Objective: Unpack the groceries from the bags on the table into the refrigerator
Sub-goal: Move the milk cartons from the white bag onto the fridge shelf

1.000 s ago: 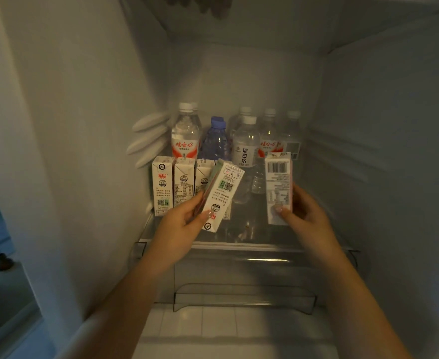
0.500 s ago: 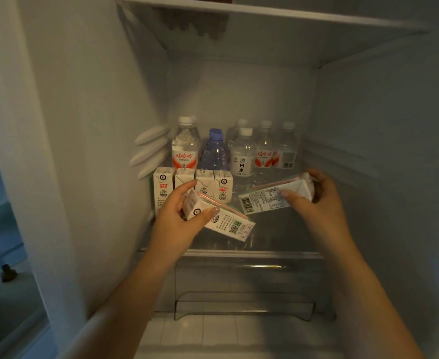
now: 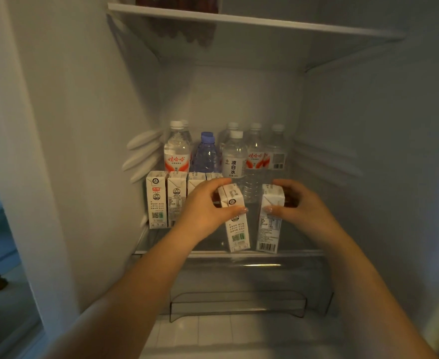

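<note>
Left hand and right hand each grip an upright rectangular paperboard milk carton on the glass shelf fronting clear plastic bottles.

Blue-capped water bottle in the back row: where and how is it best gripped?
Probably by its cap and neck, from above: the blue-capped water bottle stands upright, hemmed in by clear bottles beside it and milk cartons in front.
</note>
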{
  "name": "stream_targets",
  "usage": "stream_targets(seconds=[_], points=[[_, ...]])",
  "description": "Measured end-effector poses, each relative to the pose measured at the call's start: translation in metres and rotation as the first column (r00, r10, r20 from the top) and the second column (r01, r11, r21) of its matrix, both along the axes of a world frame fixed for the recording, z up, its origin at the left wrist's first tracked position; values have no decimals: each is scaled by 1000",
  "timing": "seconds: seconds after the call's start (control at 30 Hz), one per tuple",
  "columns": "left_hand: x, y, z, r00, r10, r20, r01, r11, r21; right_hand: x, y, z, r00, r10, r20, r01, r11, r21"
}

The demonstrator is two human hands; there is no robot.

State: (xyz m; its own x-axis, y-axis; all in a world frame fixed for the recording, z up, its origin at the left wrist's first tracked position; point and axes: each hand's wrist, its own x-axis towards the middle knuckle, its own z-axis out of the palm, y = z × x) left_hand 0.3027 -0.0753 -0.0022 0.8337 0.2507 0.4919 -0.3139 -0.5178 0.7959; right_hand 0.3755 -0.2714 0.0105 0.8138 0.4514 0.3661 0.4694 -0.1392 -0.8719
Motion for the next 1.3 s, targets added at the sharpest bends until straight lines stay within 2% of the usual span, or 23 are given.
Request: stream_targets(seconds=[0.1,0.23,0.37,0.43,0.5,0.6,0.7,0.77,0.87,1.1,1.3], points=[[1,-4,-8,998,-54,-42,52,998,-33,0,-1,-5,998,29,-47,-27,998,48],[2,-1,-13,994,-80,-78,83,996,42,6,-2,-18,995,38,-89,-36,999,20],[5,-7,-6,988,-129,-80,133,990,44,14,-7,-23,995,33,-92,-31,999,27],[11,-11,2,979,-175,-100,181,982,49,20,-12,-24,993,44,-108,-35,996,82],[21,-14,14,974,-193,-120,208,970,123,26,-15,-22,991,62,-122,-42,987,157],[37,-17,35,984,-127,-123,165,907,388,38,-14,-19,990,74,-122,-44,972,231],[52,-16,55,998,-8,-62,47,741,670,53,-7,-18,988,71,-140,-34,968,247],[61,-11,63,997,70,-31,-22,651,758,61,-1,-17,986,84,-141,-46,966,256],[70,-1,65,989,149,-12,-83,611,787,67,8,-15,980,140,-138,-102,962,254],[70,15,51,962,250,-108,-76,628,774,83,21,-22,958,210,-195,-171,966,195],[71,16,44,935,346,-70,-109,470,876,89,25,-23,953,226,-203,-206,972,116]])
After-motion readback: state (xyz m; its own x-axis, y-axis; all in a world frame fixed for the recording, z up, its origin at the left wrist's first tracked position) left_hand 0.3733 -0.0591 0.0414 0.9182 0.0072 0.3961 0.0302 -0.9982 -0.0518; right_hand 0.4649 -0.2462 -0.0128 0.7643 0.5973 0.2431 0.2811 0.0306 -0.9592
